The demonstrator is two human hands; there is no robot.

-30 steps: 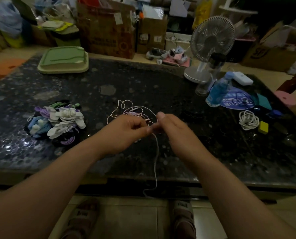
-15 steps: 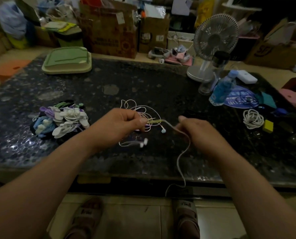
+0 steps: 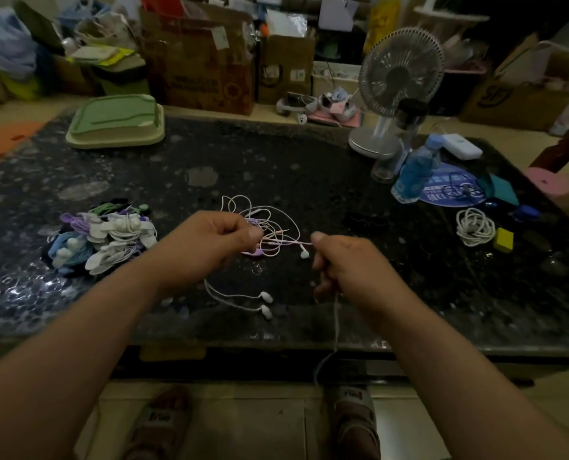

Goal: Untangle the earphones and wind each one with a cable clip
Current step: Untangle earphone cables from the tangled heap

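Tangled pale earphones stretched between both hands

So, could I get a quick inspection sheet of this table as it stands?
Surface: dark speckled tabletop, dimly lit.
Job's things: tangled earphones at centre; pile of clipped bundles at left.
Clutter: desk fan, blue bottle, green tray, coiled white cable.
Hands: left hand grips the tangle; right hand pinches one cord.
Cables: that cord hangs over the front edge.
Surroundings: cardboard boxes behind.
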